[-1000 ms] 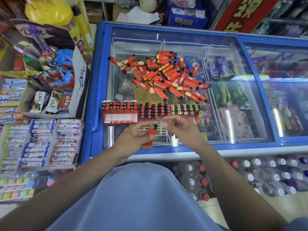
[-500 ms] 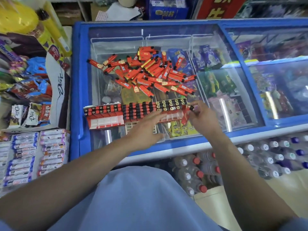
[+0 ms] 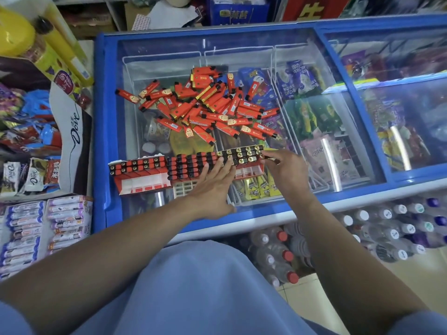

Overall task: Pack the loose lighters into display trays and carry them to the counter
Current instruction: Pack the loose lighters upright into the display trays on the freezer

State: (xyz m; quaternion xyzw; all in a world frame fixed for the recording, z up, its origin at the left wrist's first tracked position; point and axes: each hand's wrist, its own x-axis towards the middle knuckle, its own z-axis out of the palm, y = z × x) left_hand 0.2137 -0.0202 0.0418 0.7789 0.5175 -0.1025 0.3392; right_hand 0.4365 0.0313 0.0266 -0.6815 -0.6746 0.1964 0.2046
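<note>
- Head view: left hand point(image 3: 212, 187) lies flat, fingers straight, on the lighter tops in the right-hand red cardboard display tray point(image 3: 249, 169) on the glass freezer-lid surface point(image 3: 169, 56).
- Right hand point(image 3: 286, 171) reaches to that tray's far end; whether it pinches a lighter I cannot tell.
- Keep the left palm pressing so rows stay upright while seating the next one.
- Loose red plastic lighters point(image 3: 208, 110) lie heaped just behind the trays; feed from the near edge.

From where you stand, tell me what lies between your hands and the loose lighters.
The display trays lie across the freezer lid, between both hands and the loose lighters heaped farther back. The left hand and right hand rest at the trays; reaching the heap means passing over them.
</note>
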